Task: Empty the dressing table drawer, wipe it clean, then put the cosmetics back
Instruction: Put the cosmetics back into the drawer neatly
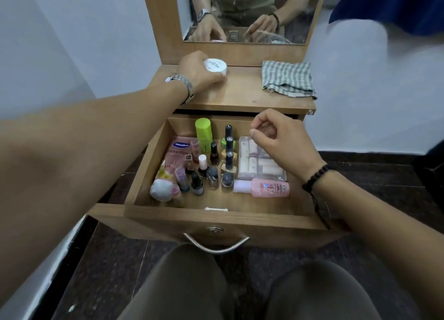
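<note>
The wooden drawer (216,220) is pulled out and holds several cosmetics: a green tube (203,131), a pink Vaseline tube (179,149), several nail polish bottles (213,152), a clear box of rolls (262,162) and a pink lotion bottle (269,187). My left hand (197,70) grips a white round jar (215,66) on the dressing table top (240,94). My right hand (281,139) hovers over the clear box, its fingers loosely curled and holding nothing.
A checked cloth (287,78) lies on the right of the table top. A mirror (245,12) stands behind it. White walls flank the table, the floor is dark, and my knees sit just below the drawer handle (216,244).
</note>
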